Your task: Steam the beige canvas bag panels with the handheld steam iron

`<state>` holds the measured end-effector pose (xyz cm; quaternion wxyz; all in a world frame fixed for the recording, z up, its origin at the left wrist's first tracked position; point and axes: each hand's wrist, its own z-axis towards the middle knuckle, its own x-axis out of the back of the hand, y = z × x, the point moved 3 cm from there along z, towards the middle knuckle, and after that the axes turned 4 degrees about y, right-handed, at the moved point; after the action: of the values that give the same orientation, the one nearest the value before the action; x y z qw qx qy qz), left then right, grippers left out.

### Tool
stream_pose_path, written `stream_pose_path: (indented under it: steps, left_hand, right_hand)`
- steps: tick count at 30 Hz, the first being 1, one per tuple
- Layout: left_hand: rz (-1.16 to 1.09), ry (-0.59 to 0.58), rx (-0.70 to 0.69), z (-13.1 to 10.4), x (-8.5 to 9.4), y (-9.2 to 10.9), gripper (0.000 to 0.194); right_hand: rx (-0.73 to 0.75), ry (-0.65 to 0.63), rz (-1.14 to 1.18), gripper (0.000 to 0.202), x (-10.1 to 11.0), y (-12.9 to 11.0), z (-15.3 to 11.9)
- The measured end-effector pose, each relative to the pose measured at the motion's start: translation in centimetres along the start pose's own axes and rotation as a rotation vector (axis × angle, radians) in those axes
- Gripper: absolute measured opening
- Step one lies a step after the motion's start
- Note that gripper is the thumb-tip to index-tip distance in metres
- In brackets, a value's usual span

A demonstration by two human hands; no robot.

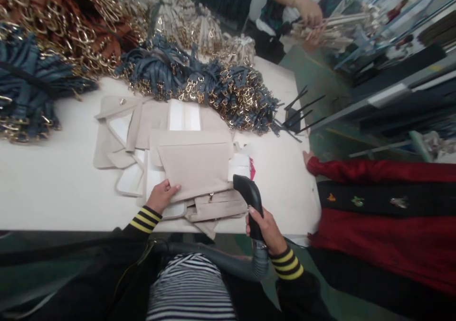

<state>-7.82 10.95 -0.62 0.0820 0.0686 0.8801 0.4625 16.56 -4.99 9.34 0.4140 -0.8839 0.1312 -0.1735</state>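
My left hand pinches the lower left corner of a flat beige bag panel, thumb on top. Under and around that panel lie more beige pieces, some with white backing, and one shows a small zipper pull. My right hand is wrapped round the black handle of a vacuum hose. The nozzle's tip is by the panel's lower right corner; I cannot tell whether it touches. From the handle, the grey ribbed hose runs left across my waist.
Bundled blue straps with gold clasps lie along the back of the white table; brown straps and beige straps are behind. A person in red sleeves stands at the right edge. Another person's hands hold beige straps.
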Motion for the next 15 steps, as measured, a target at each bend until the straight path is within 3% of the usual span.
stream_pose_path:
  steps: [4,7,11,15]
  left_hand:
    - [-0.017,0.019,0.037,0.0,-0.3,0.3,0.036]
    - [-0.028,0.032,0.042,0.1,-0.2,0.3,0.033]
    - [-0.035,0.052,0.060,0.2,-0.2,0.2,0.031]
    - [0.008,0.057,0.050,0.2,-0.2,0.5,0.031]
  right_hand:
    - [-0.059,-0.133,-0.046,0.038,-1.6,0.8,1.3]
    - [-0.049,-0.082,-0.004,0.038,-2.5,0.5,2.0]
    - [0.043,0.033,0.075,0.036,-1.6,0.2,1.5]
    - [-0.055,-0.075,0.023,0.039,-1.4,1.1,1.2]
